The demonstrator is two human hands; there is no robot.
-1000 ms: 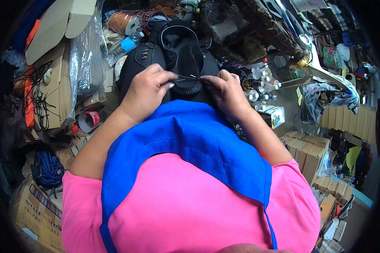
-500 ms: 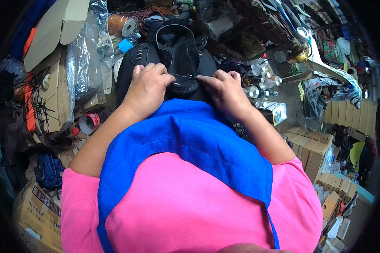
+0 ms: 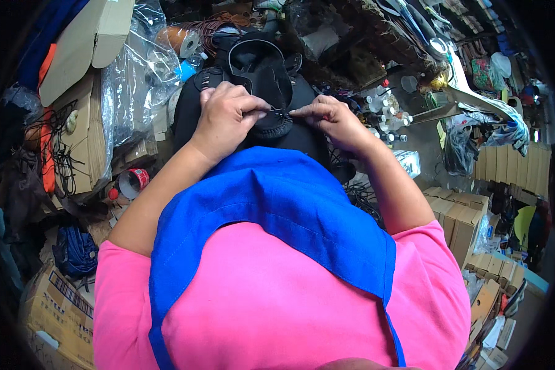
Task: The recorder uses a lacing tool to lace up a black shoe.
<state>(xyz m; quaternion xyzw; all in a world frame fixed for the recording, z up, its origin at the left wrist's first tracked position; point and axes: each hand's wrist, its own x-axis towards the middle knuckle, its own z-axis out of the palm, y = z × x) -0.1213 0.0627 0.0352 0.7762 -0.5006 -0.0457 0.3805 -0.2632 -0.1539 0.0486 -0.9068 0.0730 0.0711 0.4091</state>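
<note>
A black shoe (image 3: 276, 89) rests on my lap, its open heel end away from me and its stitched, gathered toe (image 3: 274, 131) toward me. My left hand (image 3: 225, 117) is at the shoe's left side, thumb and forefinger pinched on a thin, shiny needle (image 3: 275, 110) that points right across the shoe above the toe. At the shoe's right edge, my right hand (image 3: 336, 120) has its thumb and forefinger pressed together near the needle tip and some dark thread. What the right fingers hold is too small to make out. A blue apron (image 3: 271, 176) covers my lap.
Clear plastic sheeting (image 3: 132, 80) and cardboard (image 3: 74, 129) are stacked at the left, near a thread spool (image 3: 182, 42) and a bottle with blue liquid (image 3: 188, 66). Several small bottles (image 3: 388, 111) stand at the right. Cardboard boxes (image 3: 456, 219) lie farther right.
My left hand has moved right and slightly up, bringing its pinched fingers close to the right hand over the shoe. The right hand stays at the shoe's right edge.
</note>
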